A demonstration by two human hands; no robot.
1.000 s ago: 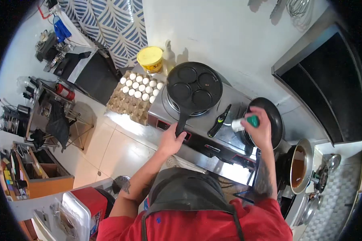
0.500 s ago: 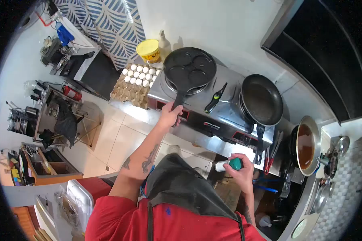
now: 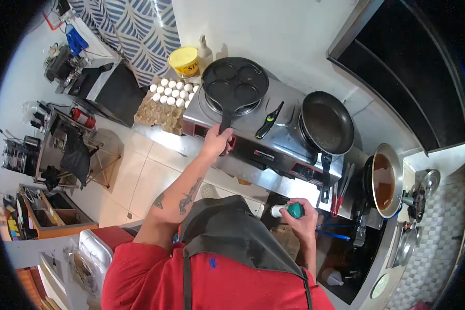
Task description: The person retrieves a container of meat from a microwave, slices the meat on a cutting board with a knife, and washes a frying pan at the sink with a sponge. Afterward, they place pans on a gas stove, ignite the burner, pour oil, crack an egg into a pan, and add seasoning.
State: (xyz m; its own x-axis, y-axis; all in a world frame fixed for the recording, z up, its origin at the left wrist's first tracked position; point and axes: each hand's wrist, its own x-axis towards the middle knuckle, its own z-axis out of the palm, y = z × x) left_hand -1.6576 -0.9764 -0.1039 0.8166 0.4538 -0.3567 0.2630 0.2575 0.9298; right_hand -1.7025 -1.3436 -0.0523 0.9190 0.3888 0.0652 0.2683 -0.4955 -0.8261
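My left hand [image 3: 216,142] is wrapped around the handle of a black egg pan [image 3: 231,103] with several round wells. The pan sits on the left burner of the steel stove [image 3: 287,137], and its wells look dark, with a small speck in one. Low in front of the stove, my right hand [image 3: 306,221] grips a small white bottle with a green cap [image 3: 294,210]. The bottle lies sideways in my fingers, and its label is hidden. Between the burners lies a black and green lighter-like tool [image 3: 269,121]. A black frying pan [image 3: 327,123] rests on the right burner.
Left of the stove is a carton of white eggs [image 3: 173,95], partly filled, beside a yellow tub [image 3: 184,61]. Red-handled tongs [image 3: 341,191] hang near the stove's right end. Farther right stands a wide pan of brown liquid [image 3: 384,181]. A fire extinguisher [image 3: 82,118] is at left.
The whole view has shifted slightly, so the stove and pans appear a little farther left and higher. Both hands keep the same hold, and the egg pan stays on its burner.
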